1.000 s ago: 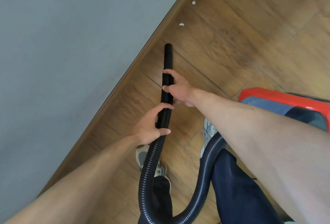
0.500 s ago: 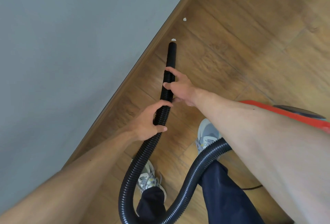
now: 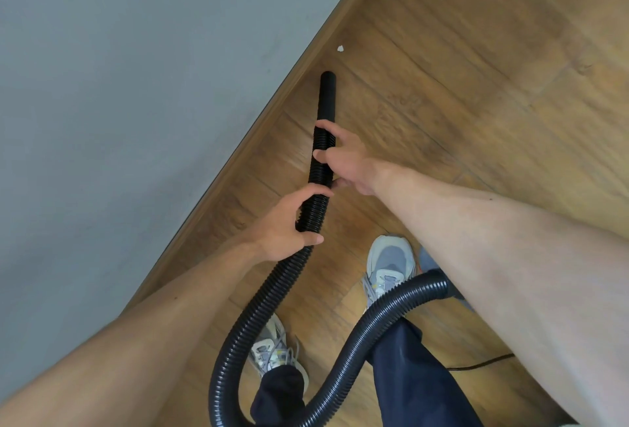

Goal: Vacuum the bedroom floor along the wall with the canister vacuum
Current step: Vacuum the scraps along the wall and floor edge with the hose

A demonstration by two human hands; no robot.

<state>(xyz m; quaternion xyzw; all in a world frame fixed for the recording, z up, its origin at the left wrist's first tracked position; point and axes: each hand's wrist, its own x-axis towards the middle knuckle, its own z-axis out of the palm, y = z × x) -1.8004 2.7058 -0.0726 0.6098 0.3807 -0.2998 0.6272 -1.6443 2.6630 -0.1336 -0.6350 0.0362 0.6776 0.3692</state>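
- Vacuum hose [image 3: 308,222]: ribbed black plastic, ending in a smooth rigid nozzle [image 3: 327,95] at frame centre; long axis runs up-frame, beside the wooden baseboard [image 3: 272,100].
- Right hand [image 3: 343,161], nearer the nozzle, and left hand [image 3: 289,222] below it: each grip clamped around the hose.
- Paper scrap [image 3: 340,49]: white, flat, just ahead of the nozzle tip, up-frame on the plank floor [image 3: 459,103]; probably the next pickup.

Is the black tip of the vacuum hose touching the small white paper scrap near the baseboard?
Apart. The head view shows bare wooden floor between the black hose tip and the small white paper scrap.
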